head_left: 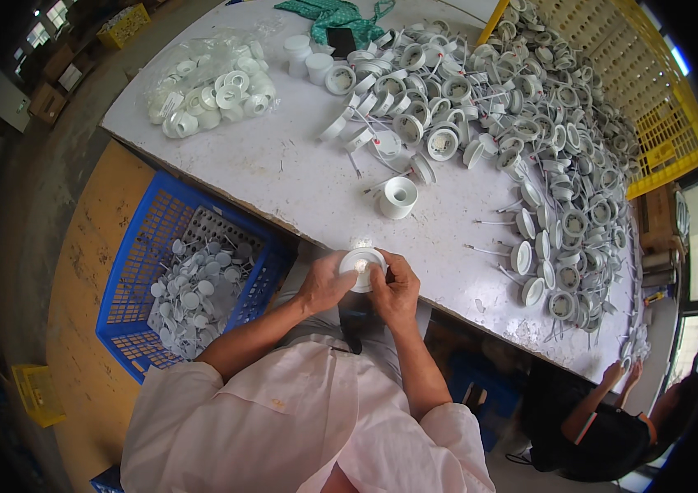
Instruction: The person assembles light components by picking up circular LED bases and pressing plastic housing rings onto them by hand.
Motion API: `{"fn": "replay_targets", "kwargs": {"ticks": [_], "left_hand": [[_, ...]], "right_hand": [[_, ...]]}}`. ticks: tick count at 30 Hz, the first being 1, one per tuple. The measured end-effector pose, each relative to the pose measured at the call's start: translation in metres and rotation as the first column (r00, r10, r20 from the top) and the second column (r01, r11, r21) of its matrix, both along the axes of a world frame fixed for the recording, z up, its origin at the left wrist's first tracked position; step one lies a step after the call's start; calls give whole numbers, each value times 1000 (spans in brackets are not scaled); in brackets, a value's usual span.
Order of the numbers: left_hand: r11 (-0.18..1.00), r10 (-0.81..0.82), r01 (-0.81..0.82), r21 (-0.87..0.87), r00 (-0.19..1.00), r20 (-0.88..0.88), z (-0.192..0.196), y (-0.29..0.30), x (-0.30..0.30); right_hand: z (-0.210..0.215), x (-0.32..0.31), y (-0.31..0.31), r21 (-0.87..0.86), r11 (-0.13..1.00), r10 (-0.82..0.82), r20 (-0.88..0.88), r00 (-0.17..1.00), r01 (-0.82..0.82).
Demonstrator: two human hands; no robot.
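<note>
At the centre of the frame, my left hand [324, 283] and right hand [396, 289] both grip a round white cap [361, 267] at the white surface's [283, 177] near edge.

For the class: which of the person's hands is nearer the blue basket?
Left. The left hand is beside the blue basket; the right hand lies farther away, beyond the left.

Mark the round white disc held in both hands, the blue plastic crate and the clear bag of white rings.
round white disc [361, 264], head view, its top face
blue plastic crate [145, 246], head view, its left wall
clear bag of white rings [213, 82], head view, its middle
</note>
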State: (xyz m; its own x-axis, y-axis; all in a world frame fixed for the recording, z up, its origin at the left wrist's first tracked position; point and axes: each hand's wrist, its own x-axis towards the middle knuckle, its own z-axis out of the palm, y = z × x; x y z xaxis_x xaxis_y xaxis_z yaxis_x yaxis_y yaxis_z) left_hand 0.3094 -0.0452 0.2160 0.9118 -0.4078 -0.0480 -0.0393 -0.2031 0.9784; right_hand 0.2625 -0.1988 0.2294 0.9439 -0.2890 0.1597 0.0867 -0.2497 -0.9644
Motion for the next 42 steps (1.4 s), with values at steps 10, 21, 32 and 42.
{"fn": "replay_targets", "kwargs": {"ticks": [10,21,32,42], "left_hand": [[999,-4,4,34,1000,-25,9,-5,1],[989,86,-99,106,989,119,6,-13,0],[997,-72,71,-7,996,-51,12,-4,2],[997,-60,63,42,996,-71,11,-5,7]], "right_hand": [[7,-5,-1,49,998,-22,-121,992,28],[-9,-7,3,-10,997,-75,1,997,75],[1,-11,0,56,994,-90,-131,987,98],[5,-11,-4,72,994,-70,-144,987,81]]}}
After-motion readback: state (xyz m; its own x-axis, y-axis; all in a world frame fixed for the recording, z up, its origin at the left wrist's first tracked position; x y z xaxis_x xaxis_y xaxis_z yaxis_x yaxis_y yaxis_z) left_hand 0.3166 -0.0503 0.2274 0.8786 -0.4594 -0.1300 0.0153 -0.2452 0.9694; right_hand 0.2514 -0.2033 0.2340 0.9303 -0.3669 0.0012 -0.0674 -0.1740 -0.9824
